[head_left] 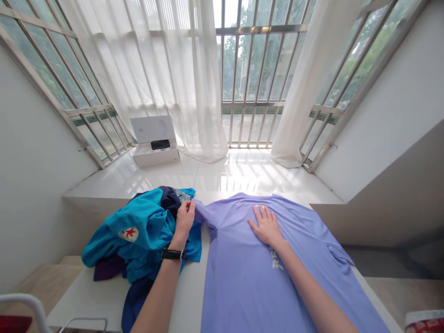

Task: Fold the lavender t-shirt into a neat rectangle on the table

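A lavender T-shirt [239,273] lies spread out on a white table, its collar toward the window. My left hand [186,213] is closed in a pinch on the end of its left sleeve and lifts that sleeve a little. My right hand [266,225] rests flat on the chest of the shirt, fingers spread, near some pale printed characters. Left of the shirt sits a heap of crumpled clothes, with a turquoise garment [145,217] bearing a round red-and-white patch on top and dark blue cloth [137,296] underneath. A black watch is on my left wrist.
Behind the table runs a white window sill [208,178] holding an open white box [156,155] with a black object in it. White curtains [204,92] hang before the barred window. At the lower left is a white curved rail [24,298]; a red-and-white container [425,321] stands lower right.
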Tool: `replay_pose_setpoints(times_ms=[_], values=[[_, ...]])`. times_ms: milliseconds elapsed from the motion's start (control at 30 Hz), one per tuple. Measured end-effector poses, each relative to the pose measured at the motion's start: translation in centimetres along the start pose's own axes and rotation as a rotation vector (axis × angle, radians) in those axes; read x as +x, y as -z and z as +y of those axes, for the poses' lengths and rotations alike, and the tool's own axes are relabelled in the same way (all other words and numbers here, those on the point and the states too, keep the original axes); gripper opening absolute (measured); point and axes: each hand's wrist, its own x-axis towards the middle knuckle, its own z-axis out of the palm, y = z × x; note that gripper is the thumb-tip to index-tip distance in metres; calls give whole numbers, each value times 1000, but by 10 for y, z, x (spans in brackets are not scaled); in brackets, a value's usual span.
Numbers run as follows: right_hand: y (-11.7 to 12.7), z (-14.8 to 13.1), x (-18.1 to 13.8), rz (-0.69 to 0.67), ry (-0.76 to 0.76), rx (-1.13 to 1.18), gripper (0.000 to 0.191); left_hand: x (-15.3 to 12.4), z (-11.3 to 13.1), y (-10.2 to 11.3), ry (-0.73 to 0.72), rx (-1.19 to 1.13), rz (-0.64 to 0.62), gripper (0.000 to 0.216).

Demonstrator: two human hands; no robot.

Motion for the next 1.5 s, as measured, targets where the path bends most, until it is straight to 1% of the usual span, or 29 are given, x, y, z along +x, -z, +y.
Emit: replay_pose_setpoints(times_ms=[33, 67, 133, 200, 233, 267, 333, 367, 400, 467, 533, 567, 733, 800, 867, 933, 967, 1000, 1067, 1133, 1167, 1233, 1300, 1333, 1367, 1400, 1500], values=[[1, 0, 3, -4, -2, 3, 72, -1, -2, 1, 31, 10, -16, 41], [1, 1, 6, -7, -5, 7, 72, -1, -4, 0, 54, 70, -47, 42], [2, 2, 8, -10, -9, 14, 72, 0, -7, -3, 78, 239, -108, 48], [1, 3, 10, -11, -12, 18, 72, 4, -8, -8, 51, 394, -162, 57], [1, 3, 10, -12, -13, 21, 72, 7, -9, -11, 16, 441, -194, 56], [1, 4, 10, -13, -14, 24, 72, 9, -9, -14, -27, 464, -233, 51], [1, 5, 10, -10, -18, 32, 72, 15, -7, -20, -115, 454, -319, 35], [0, 5, 11, -6, -20, 35, 72, 17, -6, -22, -157, 427, -346, 31], [0, 5, 11, -1, -24, 37, 72, 19, -5, -24, -192, 384, -355, 30], [0, 5, 11, 9, -39, 42, 71, 22, -1, -24, -237, 267, -328, 31], [0, 5, 11, 9, -55, 48, 71, 21, 4, -21, -263, 169, -304, 36], [0, 4, 11, 7, -63, 51, 71, 19, 7, -18, -281, 153, -311, 39], [0, 3, 11, 8, -75, 54, 71, 12, 21, 3, -445, 268, -401, 67], [3, 4, 11, -3, -73, 55, 71, 14, 21, 10, -442, 349, -426, 78], [8, 1, 10, -17, -87, 59, 71, 17, 17, 15, -388, 441, -449, 86], [16, -9, 8, -6, -88, 64, 72, 20, 11, 17, -331, 510, -466, 91], [20, -17, 6, 11, -65, 71, 71, 21, 9, 16, -312, 532, -474, 93], [24, -27, 3, 28, -18, 85, 70, 22, 7, 16, -298, 548, -488, 95], [28, -53, -7, 41, 138, 132, 66, 22, 5, 14, -279, 562, -537, 98], [28, -79, -20, 5, 290, 194, 67, 21, 3, 13, -273, 552, -589, 102], [25, -91, -26, -27, 334, 219, 70, 20, 1, 13, -280, 537, -608, 103], [19, -105, -37, -92, 357, 244, 84, 18, -2, 15, -311, 491, -621, 104], [15, -109, -41, -140, 354, 251, 99, 16, -7, 16, -343, 433, -621, 105], [15, -108, -39, -152, 358, 257, 103, 15, -10, 17, -357, 405, -622, 106], [16, -105, -35, -153, 362, 267, 100, 15, -12, 17, -368, 378, -622, 106], [18, -102, -28, -140, 361, 279, 94, 14, -14, 16, -376, 355, -621, 107], [26, -89, 5, -11, 295, 293, 60, 14, -18, 12, -369, 302, -576, 105]])
